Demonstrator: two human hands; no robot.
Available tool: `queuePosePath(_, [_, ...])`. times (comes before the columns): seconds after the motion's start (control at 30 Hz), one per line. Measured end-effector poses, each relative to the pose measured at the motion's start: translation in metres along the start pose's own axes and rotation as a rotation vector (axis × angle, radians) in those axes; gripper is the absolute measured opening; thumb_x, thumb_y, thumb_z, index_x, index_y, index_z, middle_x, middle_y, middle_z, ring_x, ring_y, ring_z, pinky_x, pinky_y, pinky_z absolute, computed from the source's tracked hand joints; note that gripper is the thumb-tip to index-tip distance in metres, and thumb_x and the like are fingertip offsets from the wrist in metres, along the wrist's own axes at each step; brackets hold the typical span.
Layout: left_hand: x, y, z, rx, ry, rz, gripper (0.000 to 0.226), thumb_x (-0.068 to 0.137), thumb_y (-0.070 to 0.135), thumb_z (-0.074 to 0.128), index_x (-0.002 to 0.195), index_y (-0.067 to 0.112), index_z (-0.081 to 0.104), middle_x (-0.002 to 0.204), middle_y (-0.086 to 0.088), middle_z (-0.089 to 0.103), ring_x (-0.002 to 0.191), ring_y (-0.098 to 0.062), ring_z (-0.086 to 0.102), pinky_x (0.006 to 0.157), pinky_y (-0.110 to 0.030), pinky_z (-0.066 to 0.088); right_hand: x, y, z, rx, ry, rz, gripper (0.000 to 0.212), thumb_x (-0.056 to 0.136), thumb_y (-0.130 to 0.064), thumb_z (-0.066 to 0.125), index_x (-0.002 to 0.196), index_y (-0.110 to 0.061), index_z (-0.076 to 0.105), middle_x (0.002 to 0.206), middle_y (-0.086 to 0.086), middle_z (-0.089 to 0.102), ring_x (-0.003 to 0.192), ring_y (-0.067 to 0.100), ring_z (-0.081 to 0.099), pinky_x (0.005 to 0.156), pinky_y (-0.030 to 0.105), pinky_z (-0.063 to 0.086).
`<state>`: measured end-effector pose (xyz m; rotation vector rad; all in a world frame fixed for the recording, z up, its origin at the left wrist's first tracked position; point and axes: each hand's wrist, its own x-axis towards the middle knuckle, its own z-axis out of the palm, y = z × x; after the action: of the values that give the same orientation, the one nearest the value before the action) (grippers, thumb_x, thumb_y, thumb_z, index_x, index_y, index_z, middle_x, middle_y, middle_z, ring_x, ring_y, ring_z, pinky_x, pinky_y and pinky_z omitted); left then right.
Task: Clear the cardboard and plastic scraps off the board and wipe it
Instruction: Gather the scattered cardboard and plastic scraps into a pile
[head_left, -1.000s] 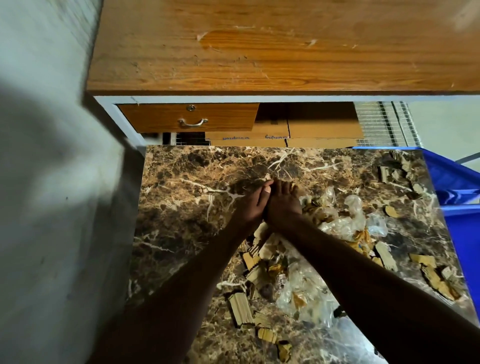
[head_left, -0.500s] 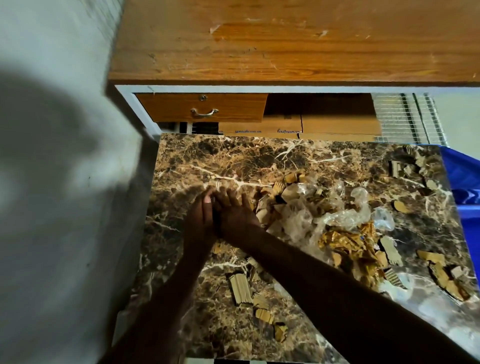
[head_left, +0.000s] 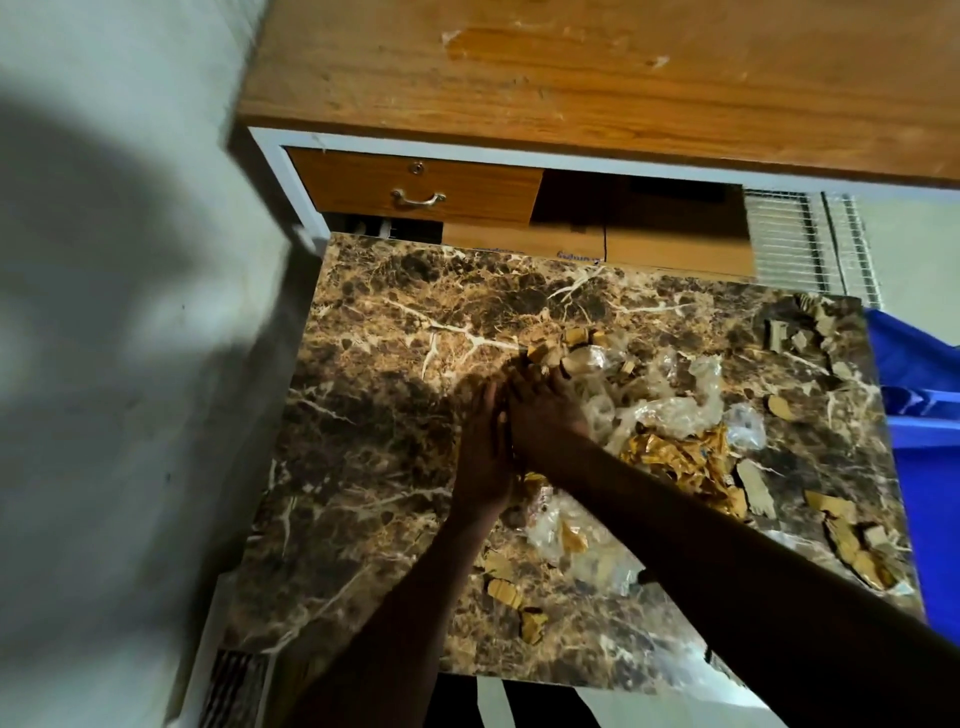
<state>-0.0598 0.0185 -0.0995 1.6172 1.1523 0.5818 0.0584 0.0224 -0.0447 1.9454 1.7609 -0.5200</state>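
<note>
Marble-patterned board (head_left: 395, 415) — left hand (head_left: 483, 457) and right hand (head_left: 545, 415), fingers straight and pressed together, had swept rightward in the last second | cardboard and plastic scraps (head_left: 670, 431) bunched mid-board toward blue bin (head_left: 919, 415) | clearing underway — wiping pending

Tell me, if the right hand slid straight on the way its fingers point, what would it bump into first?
Probably the cardboard scraps lying just beyond the right hand, where its fingers point. Past them the marble board looks bare up to its far edge, though depth is hard to judge.
</note>
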Motion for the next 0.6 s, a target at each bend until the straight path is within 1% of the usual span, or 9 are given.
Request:
queuePosePath(0.07, [-0.003,0.011,0.001,-0.077,-0.017,0.002,0.051,0.116,0.040,0.028,0.165,0.031,0.025,0.169,0.013,0.030,0.154,-0.007,0.033,0.123,-0.049,0.035,-0.010,0.000,-0.003,-0.034,0.017,-0.015,0.087,0.105,-0.039,0.058,0.169,-0.009,0.007,0.177,0.016,-0.005,0.164,0.037,-0.009,0.130,0.058,-0.005])
queuePosePath(0.13, [-0.009,0.019,-0.009,-0.138,0.009,-0.016,0.052,0.115,0.044,0.028,0.165,0.032,0.027,0.167,0.016,0.034,0.150,-0.004,0.039,0.122,-0.040,0.038,-0.017,-0.008,-0.002,-0.053,0.026,-0.047,0.102,0.098,-0.045,0.069,0.169,-0.008,0.005,0.177,0.017,-0.004,0.163,0.041,-0.004,0.131,0.062,-0.002])
queuePosePath(0.17, [-0.014,0.023,-0.016,-0.164,0.040,-0.022,0.051,0.115,0.040,0.029,0.164,0.028,0.029,0.165,0.016,0.036,0.149,-0.001,0.039,0.122,-0.035,0.037,-0.020,-0.016,-0.001,-0.043,0.030,-0.068,0.103,0.098,-0.045,0.070,0.169,-0.009,0.004,0.177,0.016,-0.005,0.163,0.042,-0.004,0.130,0.064,0.000])
queuePosePath(0.27, [-0.028,0.017,-0.046,-0.188,0.131,-0.056,0.046,0.116,0.023,0.031,0.162,0.017,0.036,0.153,0.019,0.047,0.138,0.012,0.045,0.113,-0.017,0.041,-0.031,-0.050,0.009,0.061,0.078,-0.180,0.085,0.107,-0.037,0.053,0.169,-0.011,0.001,0.177,0.016,-0.008,0.164,0.040,-0.006,0.131,0.063,0.006])
queuePosePath(0.3, [-0.032,0.011,-0.055,-0.168,0.158,-0.069,0.045,0.116,0.021,0.032,0.161,0.016,0.038,0.149,0.021,0.050,0.135,0.014,0.047,0.111,-0.015,0.042,-0.038,-0.062,0.012,0.089,0.103,-0.223,0.082,0.108,-0.036,0.051,0.169,-0.010,0.002,0.177,0.016,-0.008,0.164,0.039,-0.005,0.131,0.062,0.007])
queuePosePath(0.4, [-0.053,-0.012,-0.073,-0.088,0.239,-0.087,0.045,0.115,0.024,0.037,0.160,0.018,0.042,0.156,0.010,0.050,0.142,0.002,0.047,0.115,-0.021,0.041,-0.049,-0.091,0.031,0.192,0.148,-0.276,0.075,0.109,-0.031,0.046,0.171,-0.014,0.007,0.178,0.014,-0.008,0.164,0.038,0.001,0.130,0.059,0.009])
queuePosePath(0.47, [-0.070,-0.027,-0.073,-0.057,0.265,-0.098,0.046,0.114,0.024,0.039,0.159,0.017,0.043,0.158,0.007,0.048,0.142,0.006,0.045,0.115,-0.019,0.040,-0.054,-0.098,0.046,0.223,0.142,-0.289,0.073,0.109,-0.033,0.046,0.171,-0.020,0.011,0.179,0.009,-0.008,0.164,0.035,0.002,0.130,0.059,0.008])
queuePosePath(0.53, [-0.087,-0.029,-0.064,-0.068,0.278,-0.134,0.047,0.113,0.026,0.040,0.159,0.017,0.043,0.154,0.009,0.049,0.134,0.016,0.046,0.110,-0.011,0.041,-0.061,-0.092,0.057,0.220,0.131,-0.333,0.068,0.108,-0.029,0.049,0.170,-0.023,0.021,0.179,0.007,0.002,0.165,0.034,0.004,0.131,0.060,0.008])
queuePosePath(0.6, [-0.100,-0.025,-0.048,-0.073,0.275,-0.145,0.047,0.113,0.028,0.038,0.158,0.018,0.045,0.152,0.008,0.051,0.134,0.012,0.050,0.110,-0.013,0.041,-0.068,-0.082,0.063,0.154,0.164,-0.347,0.074,0.103,-0.033,0.062,0.168,-0.021,0.028,0.177,0.009,0.016,0.164,0.037,0.009,0.131,0.062,0.011])
